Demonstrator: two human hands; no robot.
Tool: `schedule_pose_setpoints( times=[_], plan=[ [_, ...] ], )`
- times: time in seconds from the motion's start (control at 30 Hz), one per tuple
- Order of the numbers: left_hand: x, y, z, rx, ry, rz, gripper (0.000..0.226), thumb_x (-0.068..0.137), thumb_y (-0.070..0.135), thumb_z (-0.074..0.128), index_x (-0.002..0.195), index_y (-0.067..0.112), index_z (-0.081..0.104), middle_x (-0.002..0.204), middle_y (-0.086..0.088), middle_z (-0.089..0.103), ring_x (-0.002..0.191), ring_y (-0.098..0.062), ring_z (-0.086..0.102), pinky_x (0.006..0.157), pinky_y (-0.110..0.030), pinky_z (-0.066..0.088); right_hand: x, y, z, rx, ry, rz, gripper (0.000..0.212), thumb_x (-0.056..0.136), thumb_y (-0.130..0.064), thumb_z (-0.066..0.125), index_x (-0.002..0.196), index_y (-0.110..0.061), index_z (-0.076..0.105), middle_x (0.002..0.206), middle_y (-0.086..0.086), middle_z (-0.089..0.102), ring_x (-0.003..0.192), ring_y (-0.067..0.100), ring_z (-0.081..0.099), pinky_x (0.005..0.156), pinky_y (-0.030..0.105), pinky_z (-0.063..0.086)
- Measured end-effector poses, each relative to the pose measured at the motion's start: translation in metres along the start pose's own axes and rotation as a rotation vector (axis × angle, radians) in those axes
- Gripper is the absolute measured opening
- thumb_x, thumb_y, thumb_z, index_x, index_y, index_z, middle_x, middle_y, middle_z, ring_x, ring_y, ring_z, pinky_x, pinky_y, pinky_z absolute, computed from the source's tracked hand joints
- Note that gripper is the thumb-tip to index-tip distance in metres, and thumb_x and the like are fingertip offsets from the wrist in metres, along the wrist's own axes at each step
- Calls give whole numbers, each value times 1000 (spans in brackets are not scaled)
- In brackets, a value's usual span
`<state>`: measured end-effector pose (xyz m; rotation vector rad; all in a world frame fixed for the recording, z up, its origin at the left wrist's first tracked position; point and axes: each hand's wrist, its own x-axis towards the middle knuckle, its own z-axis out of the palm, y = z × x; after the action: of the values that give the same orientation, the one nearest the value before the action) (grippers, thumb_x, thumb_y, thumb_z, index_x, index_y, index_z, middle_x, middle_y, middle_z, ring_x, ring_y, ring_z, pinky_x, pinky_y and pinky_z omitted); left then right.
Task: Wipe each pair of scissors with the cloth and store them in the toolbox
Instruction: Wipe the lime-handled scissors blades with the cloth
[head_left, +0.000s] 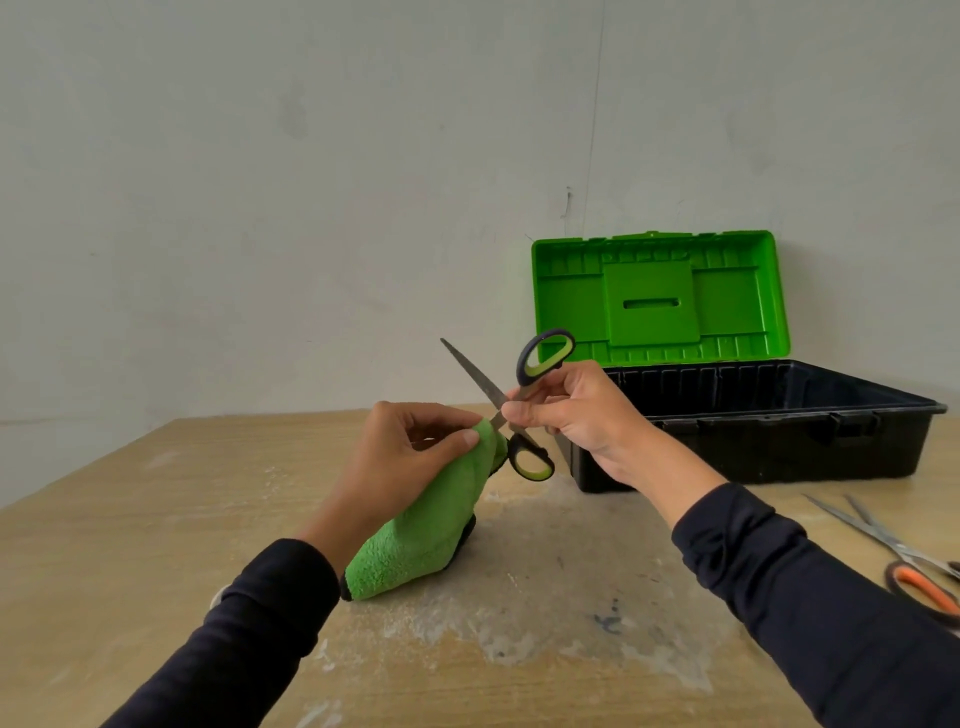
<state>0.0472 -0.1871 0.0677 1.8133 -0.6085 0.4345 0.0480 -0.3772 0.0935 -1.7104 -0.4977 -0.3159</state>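
Note:
My right hand (574, 415) pinches a pair of scissors (540, 358) with black and lime-green handles near their pivot, held above the table with the blades spread apart. One blade points up to the left; the other runs into the green cloth (426, 525). My left hand (410, 457) grips that cloth around the lower blade, and the cloth hangs down to the table. A black toolbox (769, 431) with its green lid (660, 296) raised stands behind my right hand.
A second pair of scissors (904, 561) with orange and black handles lies on the wooden table (156, 519) at the right edge, blades spread. White dusty smears cover the table's middle. A plain wall stands behind the table.

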Motion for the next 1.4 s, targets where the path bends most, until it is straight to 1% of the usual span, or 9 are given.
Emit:
schedule_pose_setpoints(
  times=[0.2,0.37,0.6,0.77,0.93,1.0,1.17,1.3,1.4],
  plan=[
    [0,-3,4,99,19,-20,5,73,24,75,78,24,74,75,7,74,73,-9,68,70,-28,55,-1,1,8,54,2,20,13,70,0,74,71,-12,68,58,-8,68,52,-2,58,48,10,39],
    [-2,3,9,153,90,52,10,72,25,76,74,34,72,72,15,72,72,-3,67,63,-19,53,-4,4,7,-1,-27,66,14,72,-2,74,72,-15,68,52,-12,64,50,-3,55,48,13,36],
    [0,3,7,133,113,57,6,78,23,72,83,25,74,75,9,73,74,-11,67,66,-31,57,-5,3,19,154,21,58,13,75,4,70,75,-9,67,52,-13,65,51,-8,58,49,2,40],
    [0,0,7,231,106,101,8,81,23,68,85,28,74,77,14,72,70,-2,63,66,-22,51,-4,0,19,142,-3,46,9,75,3,69,77,-5,69,58,-9,68,56,1,63,55,7,45],
    [3,-3,1,221,125,75,7,81,24,69,86,22,73,79,7,72,68,2,60,61,-9,45,-2,-6,10,199,101,18,11,73,4,70,72,-6,67,55,-6,67,50,2,61,46,7,40],
    [2,-2,3,195,106,78,9,79,27,70,86,22,73,78,7,72,69,-1,61,63,-10,46,-3,-4,12,182,83,24,11,73,4,71,73,-7,68,55,-6,67,50,1,61,46,7,39],
    [0,2,9,147,136,83,11,78,29,71,85,20,73,74,6,72,69,-9,65,62,-23,52,-4,-1,27,154,66,40,11,72,-3,74,75,-13,71,58,-10,68,56,0,59,53,10,41],
    [0,1,7,208,118,114,11,80,27,69,86,20,74,75,8,72,68,-3,64,62,-16,49,-4,2,27,173,100,57,12,70,-6,75,70,-17,72,63,-5,70,62,8,60,64,18,45],
    [0,3,6,142,117,71,11,79,23,70,88,19,75,78,7,73,72,-4,67,64,-17,53,-2,0,26,177,107,56,10,70,-6,75,68,-15,72,66,-2,71,65,10,63,73,27,49]
  ],
)
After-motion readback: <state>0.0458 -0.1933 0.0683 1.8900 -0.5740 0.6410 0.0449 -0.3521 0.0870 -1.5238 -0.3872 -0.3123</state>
